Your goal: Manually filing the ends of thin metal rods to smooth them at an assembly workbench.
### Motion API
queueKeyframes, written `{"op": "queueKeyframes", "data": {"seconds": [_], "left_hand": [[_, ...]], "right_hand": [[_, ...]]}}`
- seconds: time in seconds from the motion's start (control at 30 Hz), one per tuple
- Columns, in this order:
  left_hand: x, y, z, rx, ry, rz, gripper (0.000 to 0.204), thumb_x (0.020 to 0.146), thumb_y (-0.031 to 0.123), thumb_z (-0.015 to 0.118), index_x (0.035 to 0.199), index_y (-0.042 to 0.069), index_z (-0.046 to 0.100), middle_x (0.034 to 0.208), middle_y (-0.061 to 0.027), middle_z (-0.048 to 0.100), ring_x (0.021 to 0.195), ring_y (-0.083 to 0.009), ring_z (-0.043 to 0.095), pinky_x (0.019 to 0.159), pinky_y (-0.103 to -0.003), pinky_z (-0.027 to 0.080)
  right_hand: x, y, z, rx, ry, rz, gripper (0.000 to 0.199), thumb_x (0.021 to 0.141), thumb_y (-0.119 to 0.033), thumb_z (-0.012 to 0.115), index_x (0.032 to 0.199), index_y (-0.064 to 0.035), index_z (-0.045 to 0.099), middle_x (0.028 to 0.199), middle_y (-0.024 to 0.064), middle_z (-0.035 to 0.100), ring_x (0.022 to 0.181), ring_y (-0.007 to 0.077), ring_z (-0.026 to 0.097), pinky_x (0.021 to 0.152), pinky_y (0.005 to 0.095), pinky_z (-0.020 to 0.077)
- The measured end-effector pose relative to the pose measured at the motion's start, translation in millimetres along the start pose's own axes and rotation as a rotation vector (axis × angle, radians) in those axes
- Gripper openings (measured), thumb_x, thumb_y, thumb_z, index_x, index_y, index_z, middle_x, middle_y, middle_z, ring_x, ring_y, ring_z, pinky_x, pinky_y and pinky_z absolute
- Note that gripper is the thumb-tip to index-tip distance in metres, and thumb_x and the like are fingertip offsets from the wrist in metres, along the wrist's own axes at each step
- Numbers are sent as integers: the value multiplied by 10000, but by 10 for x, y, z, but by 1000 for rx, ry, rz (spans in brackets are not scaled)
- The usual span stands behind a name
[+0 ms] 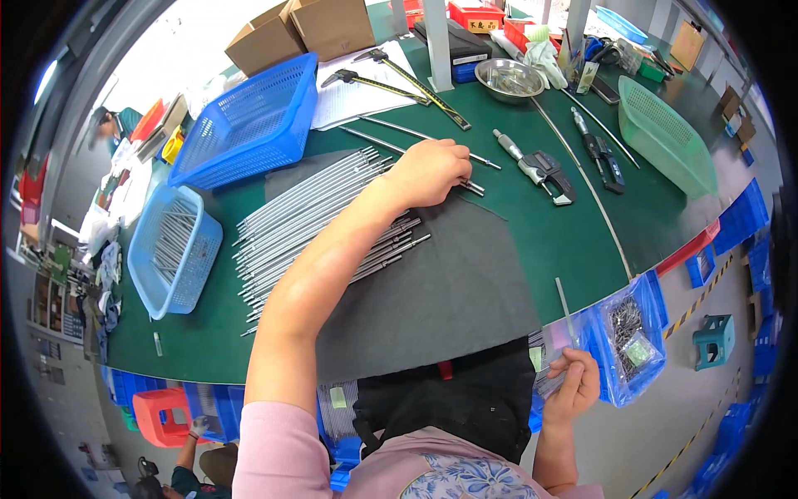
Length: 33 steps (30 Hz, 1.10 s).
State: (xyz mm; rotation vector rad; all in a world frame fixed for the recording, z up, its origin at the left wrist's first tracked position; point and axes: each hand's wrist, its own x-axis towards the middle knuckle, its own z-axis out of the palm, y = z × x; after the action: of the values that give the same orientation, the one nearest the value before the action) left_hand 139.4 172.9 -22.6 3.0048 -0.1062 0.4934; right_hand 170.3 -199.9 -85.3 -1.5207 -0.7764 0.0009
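A row of slim silver metal rods [299, 212] lies side by side on a dark grey cloth [416, 299]. Reaching across them, my left hand [432, 172] is closed over a single rod [374, 140] just beyond the row; its ends show on both sides of the fist. Another rod [416, 131] lies a little farther back, apart from the hand. My right hand [573, 387] is at the table's front edge, fingers pinched on a thin pale grey stick [564, 303] that points up and away. Its lower end is hidden in the fingers.
Blue baskets [249, 125] and a light blue basket of rods [141, 274] stand left. Calipers [399, 79], a metal bowl [509, 79], micrometers [536, 166] and a green basket [665, 137] lie beyond. A bag of small metal parts [628, 333] sits right. Another person [199, 466] is lower left.
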Motion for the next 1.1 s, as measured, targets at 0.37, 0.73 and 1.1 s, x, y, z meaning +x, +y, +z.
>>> {"op": "queueKeyframes", "data": {"seconds": [0.37, 0.73, 1.1], "left_hand": [[-202, 220, 17, 188, 103, -58, 139, 691, 49, 637, 830, 56, 649, 916, -76, 595, 916, -257, 588, 769, -362, 502], [-1472, 1130, -475, 134, 118, -558, 117, 695, 60, 695, 739, 42, 589, 754, -85, 546, 742, -283, 560, 649, -394, 474], [-1384, 1152, -351, 364, 57, -585, 82, 649, 34, 640, 698, 50, 577, 729, -77, 562, 693, -273, 572, 582, -395, 484]], "right_hand": [[-73, -29, 2, 15, -44, -42, 234, 942, -96, 440, 967, 45, 626, 718, 107, 608, 559, 122, 552, 509, 220, 429], [85, -19, 39, 80, -123, 279, 216, 904, 13, 463, 1078, 35, 589, 709, 56, 581, 600, 84, 508, 538, 220, 408], [27, -172, 136, -421, -273, -146, 296, 772, 33, 567, 1041, -34, 668, 651, 112, 592, 503, 270, 552, 490, 353, 429]]}}
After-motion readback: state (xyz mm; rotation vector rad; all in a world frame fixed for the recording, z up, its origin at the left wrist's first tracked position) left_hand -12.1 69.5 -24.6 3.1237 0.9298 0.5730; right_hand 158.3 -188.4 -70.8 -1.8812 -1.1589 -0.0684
